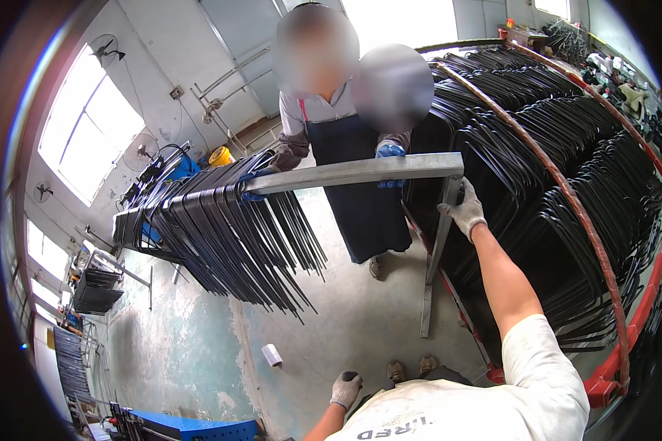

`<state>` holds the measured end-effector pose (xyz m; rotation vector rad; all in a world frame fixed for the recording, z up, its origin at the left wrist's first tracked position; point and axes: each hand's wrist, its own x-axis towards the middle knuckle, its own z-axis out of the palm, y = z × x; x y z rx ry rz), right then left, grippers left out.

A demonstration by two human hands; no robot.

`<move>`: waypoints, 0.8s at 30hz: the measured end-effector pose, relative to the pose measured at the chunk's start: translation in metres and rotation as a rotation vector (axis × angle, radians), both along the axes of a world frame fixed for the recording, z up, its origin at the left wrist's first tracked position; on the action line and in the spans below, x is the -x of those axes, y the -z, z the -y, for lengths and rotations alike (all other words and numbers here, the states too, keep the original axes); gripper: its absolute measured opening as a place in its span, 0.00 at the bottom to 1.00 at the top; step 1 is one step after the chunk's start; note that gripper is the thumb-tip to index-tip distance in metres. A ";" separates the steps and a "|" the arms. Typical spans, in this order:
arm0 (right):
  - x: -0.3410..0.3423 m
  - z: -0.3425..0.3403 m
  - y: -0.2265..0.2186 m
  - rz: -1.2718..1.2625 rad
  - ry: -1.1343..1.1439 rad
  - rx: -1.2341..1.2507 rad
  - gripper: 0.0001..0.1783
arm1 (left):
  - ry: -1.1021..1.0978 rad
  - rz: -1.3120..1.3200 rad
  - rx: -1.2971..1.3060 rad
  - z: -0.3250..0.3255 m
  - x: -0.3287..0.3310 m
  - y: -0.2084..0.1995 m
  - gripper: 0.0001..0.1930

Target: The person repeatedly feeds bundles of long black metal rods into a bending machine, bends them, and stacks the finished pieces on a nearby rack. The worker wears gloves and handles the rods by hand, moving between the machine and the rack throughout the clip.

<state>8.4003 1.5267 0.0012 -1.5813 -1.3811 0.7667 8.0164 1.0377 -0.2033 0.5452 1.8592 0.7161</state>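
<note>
My right hand, in a pale work glove, is closed around the upper upright of a grey metal stand, just below the end of its long bar. Low in front of me, my left hand is gloved and curled closed; a dark patch shows at its fingers, and what it holds, if anything, I cannot make out. Many bent black metal rods hang from the left part of the bar. Across from me stands a person in a dark apron, whose blue-gloved hand rests on the bar; their other hand is also at it, beside the rods.
A large red-framed rack on the right carries several rows of black bent rods. A small white object lies on the concrete floor. At the lower left is a blue bench. A yellow bucket stands behind the hanging rods.
</note>
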 end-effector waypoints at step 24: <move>0.000 -0.077 0.089 -0.339 -0.019 -0.169 0.23 | -0.366 0.113 -0.130 0.034 0.029 -0.047 0.14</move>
